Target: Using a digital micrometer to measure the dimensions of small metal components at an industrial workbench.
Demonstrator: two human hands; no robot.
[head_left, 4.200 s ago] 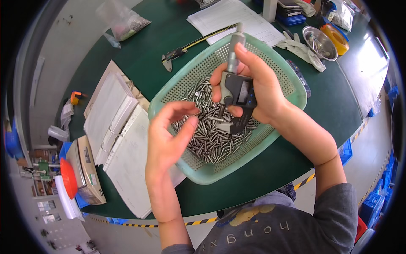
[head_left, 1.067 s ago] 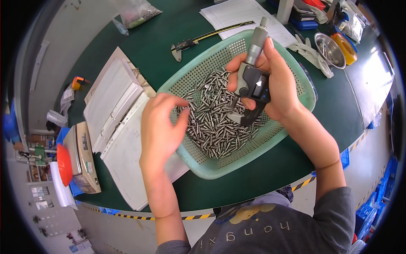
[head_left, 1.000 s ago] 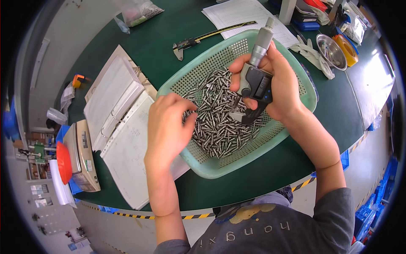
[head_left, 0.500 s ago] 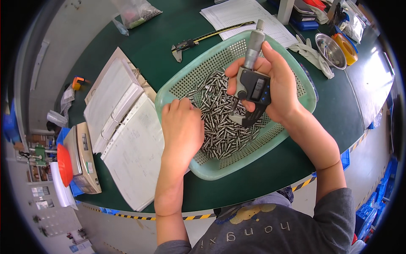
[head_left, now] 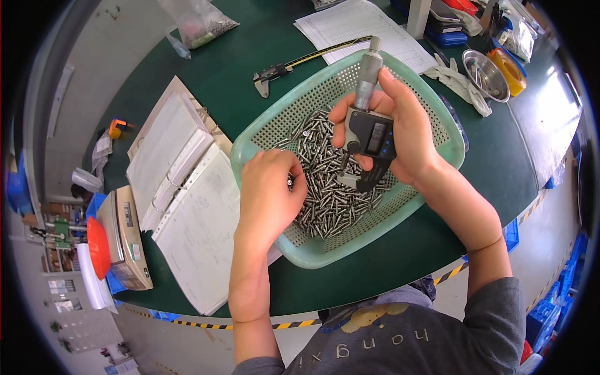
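Observation:
In my right hand [head_left: 409, 134] I hold a digital micrometer [head_left: 377, 139], its silver thimble pointing up and away and its C-frame low over the basket. The gap between its anvil and spindle shows no part that I can make out. Under it lie many small metal pins [head_left: 325, 206], heaped in a pale green perforated basket [head_left: 250, 132]. My left hand [head_left: 270, 190] is over the basket's left side, fingers curled toward the thumb. Shiny metal shows in the small gap between them; whether it is gripped or lies behind is unclear.
Left of the basket lies an open ring binder [head_left: 200, 225], with a scale [head_left: 128, 240] beyond it. Behind are a caliper [head_left: 272, 75], paper sheets [head_left: 356, 28] and a bag of small parts [head_left: 203, 22]. White gloves [head_left: 459, 81] and a metal bowl [head_left: 490, 75] sit at the far right.
My left hand has turned slightly, and a gap between its thumb and fingers now shows. The micrometer has shifted slightly left and downward in the picture with my right hand.

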